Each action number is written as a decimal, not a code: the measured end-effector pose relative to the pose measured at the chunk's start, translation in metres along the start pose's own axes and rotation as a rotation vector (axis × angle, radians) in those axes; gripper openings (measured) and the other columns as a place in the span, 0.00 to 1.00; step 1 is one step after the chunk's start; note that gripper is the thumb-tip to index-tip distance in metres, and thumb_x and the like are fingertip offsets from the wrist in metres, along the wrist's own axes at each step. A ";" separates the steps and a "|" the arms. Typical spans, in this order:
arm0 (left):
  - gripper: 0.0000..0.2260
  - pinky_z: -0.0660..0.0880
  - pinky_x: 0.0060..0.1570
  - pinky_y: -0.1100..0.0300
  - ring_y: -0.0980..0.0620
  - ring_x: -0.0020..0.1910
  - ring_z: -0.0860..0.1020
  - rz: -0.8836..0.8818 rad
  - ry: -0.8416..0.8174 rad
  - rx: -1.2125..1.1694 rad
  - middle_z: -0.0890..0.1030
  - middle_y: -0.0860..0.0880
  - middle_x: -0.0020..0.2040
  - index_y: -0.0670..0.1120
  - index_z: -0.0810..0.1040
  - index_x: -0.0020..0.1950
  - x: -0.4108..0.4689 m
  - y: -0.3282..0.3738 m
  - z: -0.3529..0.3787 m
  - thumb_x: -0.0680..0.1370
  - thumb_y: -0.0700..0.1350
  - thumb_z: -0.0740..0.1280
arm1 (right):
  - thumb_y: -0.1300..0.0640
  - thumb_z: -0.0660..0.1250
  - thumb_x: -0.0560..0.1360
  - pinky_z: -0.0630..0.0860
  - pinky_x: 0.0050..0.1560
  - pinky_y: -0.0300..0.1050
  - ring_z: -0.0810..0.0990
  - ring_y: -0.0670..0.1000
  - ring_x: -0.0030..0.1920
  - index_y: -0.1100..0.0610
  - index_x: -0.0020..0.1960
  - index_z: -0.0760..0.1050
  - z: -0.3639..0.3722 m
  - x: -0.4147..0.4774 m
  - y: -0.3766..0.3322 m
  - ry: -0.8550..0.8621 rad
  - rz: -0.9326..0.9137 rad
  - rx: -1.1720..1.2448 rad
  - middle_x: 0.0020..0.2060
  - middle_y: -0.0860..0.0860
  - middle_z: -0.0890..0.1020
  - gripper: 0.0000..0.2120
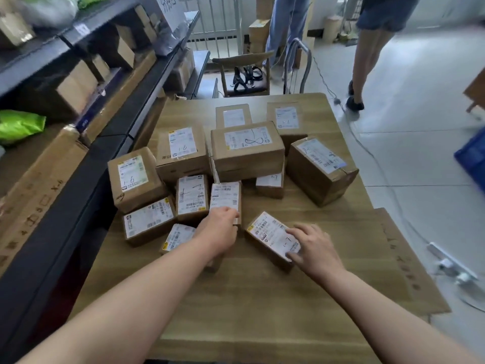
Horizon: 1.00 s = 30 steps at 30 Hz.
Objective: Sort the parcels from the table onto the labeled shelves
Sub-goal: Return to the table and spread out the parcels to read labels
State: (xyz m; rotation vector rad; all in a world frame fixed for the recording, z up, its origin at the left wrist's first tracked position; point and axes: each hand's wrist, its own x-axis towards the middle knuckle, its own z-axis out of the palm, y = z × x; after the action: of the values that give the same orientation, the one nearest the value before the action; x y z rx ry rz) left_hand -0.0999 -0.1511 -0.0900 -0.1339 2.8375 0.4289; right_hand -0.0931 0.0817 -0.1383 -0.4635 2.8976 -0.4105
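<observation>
**Now picking parcels off the table [262, 298]**

Left hand [220, 229] curls its fingers over the near end of a small parcel [226, 197] at frame centre. Right hand [316, 249] lies spread-fingered on the 1-7 parcel [270, 233] (lower centre). Next, likely: lift, then match the shelves [78, 32], upper left.

left hand [220, 228] grips near edge of small parcel [225, 197] | right hand [313, 249] fingers [295, 231] rest on flat parcel [267, 232] marked 1-7 | other labelled parcels [246, 151] crowd the surface [249, 298] | shelves [110, 143] at left
</observation>
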 end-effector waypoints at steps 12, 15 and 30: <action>0.30 0.54 0.75 0.45 0.42 0.79 0.44 -0.068 -0.163 0.173 0.43 0.46 0.81 0.59 0.48 0.79 0.028 -0.004 0.010 0.82 0.52 0.60 | 0.32 0.64 0.71 0.63 0.67 0.54 0.63 0.57 0.70 0.45 0.78 0.45 0.026 0.010 -0.019 -0.215 0.212 -0.062 0.75 0.52 0.59 0.45; 0.33 0.50 0.76 0.43 0.36 0.78 0.42 -0.052 -0.175 0.254 0.42 0.45 0.80 0.59 0.46 0.79 0.030 -0.005 0.018 0.80 0.60 0.61 | 0.28 0.60 0.70 0.65 0.63 0.54 0.66 0.57 0.66 0.39 0.77 0.44 0.021 0.010 -0.010 -0.208 0.324 -0.083 0.70 0.54 0.64 0.43; 0.25 0.74 0.58 0.50 0.42 0.64 0.66 -0.116 0.079 0.171 0.63 0.48 0.69 0.57 0.65 0.65 0.003 0.028 0.045 0.72 0.57 0.71 | 0.28 0.65 0.68 0.69 0.63 0.51 0.67 0.56 0.66 0.43 0.79 0.42 0.010 0.000 0.008 -0.305 0.308 -0.016 0.67 0.55 0.66 0.50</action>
State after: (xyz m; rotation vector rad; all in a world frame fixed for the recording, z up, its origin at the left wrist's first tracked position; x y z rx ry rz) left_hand -0.0952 -0.1114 -0.1245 -0.2852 2.9085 0.1591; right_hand -0.0929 0.0866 -0.1500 -0.0683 2.6151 -0.2436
